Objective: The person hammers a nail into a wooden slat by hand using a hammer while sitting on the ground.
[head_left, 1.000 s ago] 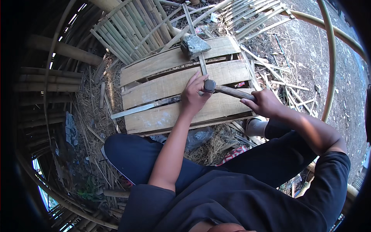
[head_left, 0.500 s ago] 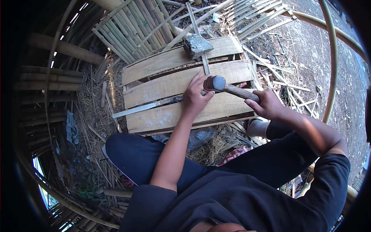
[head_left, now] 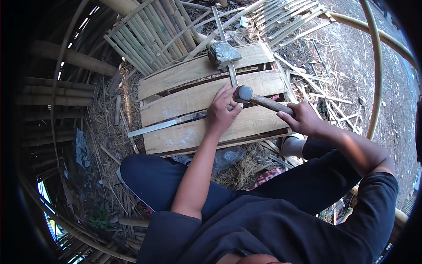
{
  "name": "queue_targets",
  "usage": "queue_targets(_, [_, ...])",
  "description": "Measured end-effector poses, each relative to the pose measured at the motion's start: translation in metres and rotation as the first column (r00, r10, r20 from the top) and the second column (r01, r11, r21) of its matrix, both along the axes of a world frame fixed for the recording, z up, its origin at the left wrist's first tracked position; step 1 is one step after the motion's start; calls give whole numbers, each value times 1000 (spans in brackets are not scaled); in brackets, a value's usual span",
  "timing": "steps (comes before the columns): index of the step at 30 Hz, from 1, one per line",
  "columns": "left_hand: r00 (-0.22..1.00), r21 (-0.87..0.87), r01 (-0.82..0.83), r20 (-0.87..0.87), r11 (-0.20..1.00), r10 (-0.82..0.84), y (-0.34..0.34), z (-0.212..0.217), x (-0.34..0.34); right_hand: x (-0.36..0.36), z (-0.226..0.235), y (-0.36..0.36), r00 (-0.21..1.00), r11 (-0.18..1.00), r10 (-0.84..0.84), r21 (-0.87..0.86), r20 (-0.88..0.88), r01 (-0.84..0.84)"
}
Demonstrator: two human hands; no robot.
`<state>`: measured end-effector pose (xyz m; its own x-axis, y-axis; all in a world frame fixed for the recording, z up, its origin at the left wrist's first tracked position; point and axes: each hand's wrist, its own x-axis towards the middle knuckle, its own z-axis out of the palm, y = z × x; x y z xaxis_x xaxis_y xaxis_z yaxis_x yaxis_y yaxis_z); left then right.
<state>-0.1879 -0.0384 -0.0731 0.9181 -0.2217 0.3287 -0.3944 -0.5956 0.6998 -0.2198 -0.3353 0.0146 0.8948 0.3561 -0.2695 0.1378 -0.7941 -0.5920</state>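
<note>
My right hand (head_left: 303, 117) is wrapped round the wooden handle of a hammer (head_left: 271, 104). Its dark metal head is right over the fingers of my left hand (head_left: 222, 112). A narrow flat bamboo strip (head_left: 233, 75) runs away from me across a low slatted wooden platform (head_left: 193, 96). The fingers and thumb of my left hand close about the strip's near end, which the hammer head partly hides. Farther along, a grey rock (head_left: 225, 53) lies on top of the strip, at the platform's far edge.
Another pale strip (head_left: 154, 127) lies across the platform's left side. Bamboo slat panels (head_left: 151, 37) lean beyond it, and cut slivers litter the ground at right. A curved bamboo pole (head_left: 376, 70) rises on the right. My bent legs (head_left: 154, 176) are close to the platform's near edge.
The hammer head has shifted slightly and tilted over my left fingers. Both hands keep nearly the same places, and the rock and strip look unmoved.
</note>
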Motion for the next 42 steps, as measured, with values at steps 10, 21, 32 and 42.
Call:
queue_targets(10, [999, -56, -7, -35, 998, 5, -4, 4, 1, -2, -6, -3, 998, 997, -63, 44, 4, 63])
queue_targets(21, [999, 30, 45, 5, 999, -45, 0, 1, 4, -1, -1, 4, 1000, 997, 11, -73, 14, -10])
queue_targets(32, [1000, 43, 3, -21, 999, -2, -1, 9, -3, -1, -1, 4, 999, 995, 39, -88, 38, -35])
queue_targets(42, [989, -46, -25, -146, 999, 18, -3, 10, -5, -3, 5, 6, 999, 998, 17, -54, -37, -19])
